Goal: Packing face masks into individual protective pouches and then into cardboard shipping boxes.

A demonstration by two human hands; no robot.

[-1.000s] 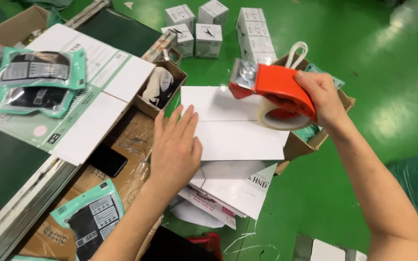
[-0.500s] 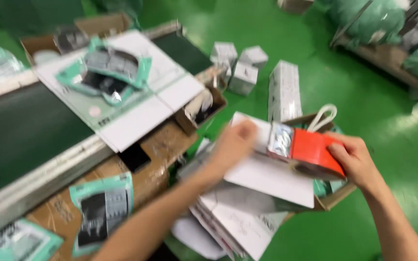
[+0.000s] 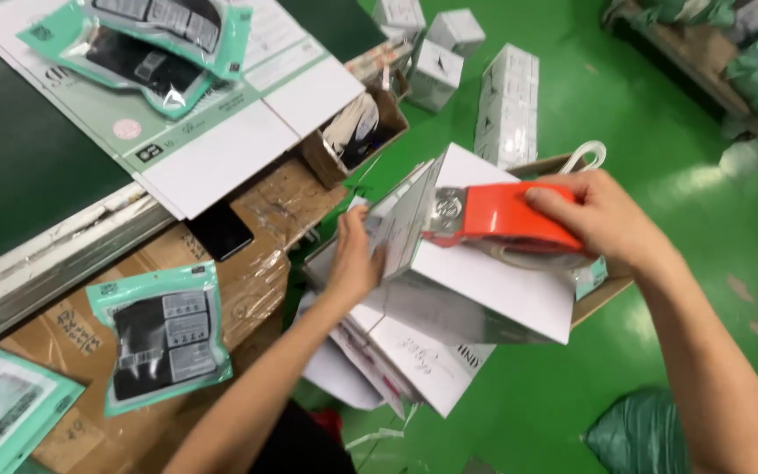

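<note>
landmark = white carton [image 3: 484, 281], centre of view, tilted up on its left end over a stack of flat white sheets [image 3: 414, 360].

nearest, below-left of the carton: teal pouch with black contents [image 3: 164, 333] lying flat on brown cardboard wrapped in clear film [image 3: 247, 263]. a second teal pouch [image 3: 2, 412] sits further left at the picture's edge. a black phone-like slab [image 3: 219, 230] lies on the same cardboard, left of the carton.

left hand [image 3: 353, 259]: pressed against the carton's left end, fingers curled round the raised flap edge, gripping it.

right hand [image 3: 603, 219]: above the carton's top face, closed round the handle of a red tape dispenser [image 3: 502, 215]. dispenser nose points left and touches the raised flap; its tape roll sits under the hand, just above the carton's top.

behind the carton: an open brown box [image 3: 357, 132] with dark and pale items inside, and a tall white box stack [image 3: 509, 101] on the green floor [image 3: 625, 114]. further back, small white boxes [image 3: 436, 44].

far left of the carton: a flattened white carton sheet [image 3: 221, 114] on a dark belt [image 3: 19, 158], with more teal pouches [image 3: 160, 44] on top.
</note>
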